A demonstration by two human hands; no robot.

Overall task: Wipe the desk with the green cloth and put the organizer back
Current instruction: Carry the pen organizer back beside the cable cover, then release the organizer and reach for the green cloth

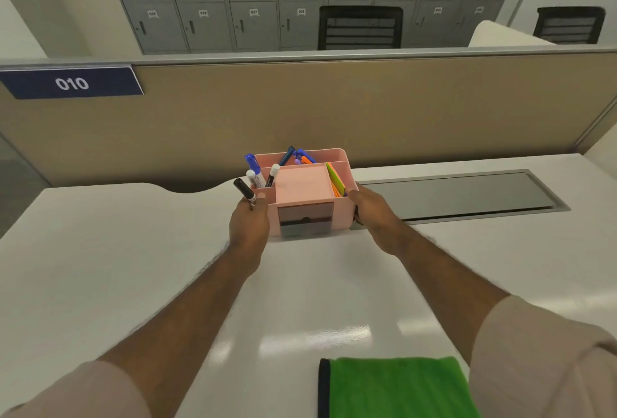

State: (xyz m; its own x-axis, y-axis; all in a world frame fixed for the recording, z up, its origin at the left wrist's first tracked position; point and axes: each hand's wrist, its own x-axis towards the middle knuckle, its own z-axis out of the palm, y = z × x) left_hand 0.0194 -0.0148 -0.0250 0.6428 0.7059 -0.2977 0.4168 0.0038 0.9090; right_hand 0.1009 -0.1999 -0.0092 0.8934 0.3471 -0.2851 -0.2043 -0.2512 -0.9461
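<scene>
A pink organizer [342, 214] with markers, pens, a pink note pad and coloured sticky notes stands near the back middle of the white desk [133, 267]. My left hand [248, 220] grips its left side, with a black marker [244, 189] sticking up beside the fingers. My right hand [369, 214] grips its right side. The green cloth [397, 387], folded with a dark edge, lies flat at the desk's front edge, below my right forearm.
A grey cable tray lid [460, 195] is set into the desk right of the organizer. A tan partition [334, 110] with a blue "010" sign [71, 83] backs the desk. Grey lockers and two black chairs [360, 28] stand beyond.
</scene>
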